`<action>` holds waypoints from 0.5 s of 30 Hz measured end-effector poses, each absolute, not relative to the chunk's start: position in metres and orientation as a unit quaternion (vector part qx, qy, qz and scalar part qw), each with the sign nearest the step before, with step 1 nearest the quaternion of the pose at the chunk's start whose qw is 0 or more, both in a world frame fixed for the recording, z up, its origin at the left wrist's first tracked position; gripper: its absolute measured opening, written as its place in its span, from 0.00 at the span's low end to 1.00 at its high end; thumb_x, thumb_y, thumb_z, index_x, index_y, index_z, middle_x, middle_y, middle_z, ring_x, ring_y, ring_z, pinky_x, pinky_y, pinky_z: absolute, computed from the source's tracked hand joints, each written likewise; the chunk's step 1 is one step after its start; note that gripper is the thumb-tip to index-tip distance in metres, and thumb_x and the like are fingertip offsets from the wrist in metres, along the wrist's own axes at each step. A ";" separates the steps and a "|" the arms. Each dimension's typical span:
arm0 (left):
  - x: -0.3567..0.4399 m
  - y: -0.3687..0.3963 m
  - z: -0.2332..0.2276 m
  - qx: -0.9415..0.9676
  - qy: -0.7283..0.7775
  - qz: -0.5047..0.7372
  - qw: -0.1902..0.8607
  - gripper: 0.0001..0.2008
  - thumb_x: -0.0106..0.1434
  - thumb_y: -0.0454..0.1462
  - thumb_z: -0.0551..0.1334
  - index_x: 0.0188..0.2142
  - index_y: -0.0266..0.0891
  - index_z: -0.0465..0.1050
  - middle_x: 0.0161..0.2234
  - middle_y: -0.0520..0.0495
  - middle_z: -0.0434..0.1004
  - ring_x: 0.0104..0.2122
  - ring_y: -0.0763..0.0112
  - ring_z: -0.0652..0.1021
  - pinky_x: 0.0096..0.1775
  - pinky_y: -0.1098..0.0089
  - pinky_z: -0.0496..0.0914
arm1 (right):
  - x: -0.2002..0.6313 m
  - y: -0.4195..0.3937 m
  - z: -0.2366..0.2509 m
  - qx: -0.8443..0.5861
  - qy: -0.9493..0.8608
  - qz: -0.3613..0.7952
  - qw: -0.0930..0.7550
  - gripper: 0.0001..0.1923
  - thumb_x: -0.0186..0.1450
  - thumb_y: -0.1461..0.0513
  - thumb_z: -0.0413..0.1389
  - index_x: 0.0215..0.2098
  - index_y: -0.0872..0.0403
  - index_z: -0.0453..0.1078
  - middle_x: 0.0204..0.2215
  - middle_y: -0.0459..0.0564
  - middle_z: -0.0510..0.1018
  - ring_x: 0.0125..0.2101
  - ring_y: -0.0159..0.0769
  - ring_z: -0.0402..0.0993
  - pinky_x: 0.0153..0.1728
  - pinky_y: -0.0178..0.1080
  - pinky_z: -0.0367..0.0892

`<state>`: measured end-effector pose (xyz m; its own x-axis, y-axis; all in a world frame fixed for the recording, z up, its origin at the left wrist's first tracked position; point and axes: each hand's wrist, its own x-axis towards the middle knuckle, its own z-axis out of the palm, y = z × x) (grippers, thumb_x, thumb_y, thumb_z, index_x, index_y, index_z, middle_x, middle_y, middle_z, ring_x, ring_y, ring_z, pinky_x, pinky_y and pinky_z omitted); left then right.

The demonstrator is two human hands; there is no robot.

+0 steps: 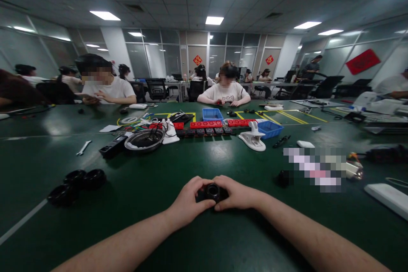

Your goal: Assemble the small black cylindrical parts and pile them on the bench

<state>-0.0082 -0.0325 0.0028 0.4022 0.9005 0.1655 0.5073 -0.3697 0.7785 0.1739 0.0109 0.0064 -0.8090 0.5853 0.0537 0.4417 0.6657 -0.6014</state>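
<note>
Between my two hands, just above or on the green table (219, 238), is a small black round part with a hole in its middle (213, 191). My left hand (190, 199) curls its thumb and fingers round the left side of it. From the other side, my right hand (234, 193) grips the same part, its thumb near my left thumb. My fingers hide the part's outer edges. Three black ring-shaped parts (63, 193) lie together at the left. A small black piece (283, 178) sits to the right of my right hand.
Ahead lie a round metal dish (135, 146) with cables, a white clip stand (254, 138), red socket blocks (205, 124) and blue bins (270, 128). A wrench (84, 148) is at the left, a white bar (387, 199) at the right. Co-workers (225, 91) sit across the table.
</note>
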 end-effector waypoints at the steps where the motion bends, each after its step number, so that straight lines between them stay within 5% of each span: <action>1: -0.008 -0.032 0.003 0.776 0.450 0.296 0.328 0.18 0.50 0.38 0.61 0.43 0.45 0.66 0.33 0.51 0.64 0.32 0.70 0.67 0.31 0.73 0.61 | 0.177 0.014 0.008 -0.263 -0.904 0.317 0.115 0.22 0.49 0.58 0.59 0.41 0.55 0.64 0.35 0.46 0.68 0.37 0.35 0.62 0.37 0.35 0.57; 15: -0.009 -0.029 0.000 0.779 0.448 0.295 0.325 0.19 0.48 0.38 0.62 0.42 0.45 0.67 0.32 0.52 0.64 0.31 0.72 0.66 0.31 0.74 0.61 | 0.181 0.021 0.008 -0.249 -0.887 0.374 0.105 0.17 0.49 0.61 0.59 0.37 0.56 0.67 0.33 0.44 0.68 0.35 0.33 0.63 0.36 0.34 0.58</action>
<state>-0.0088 -0.0294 -0.0004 0.4249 0.8894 0.1686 0.5055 -0.3876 0.7709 0.1812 0.0209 0.0082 -0.8541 0.5202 0.0005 0.3629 0.5966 -0.7158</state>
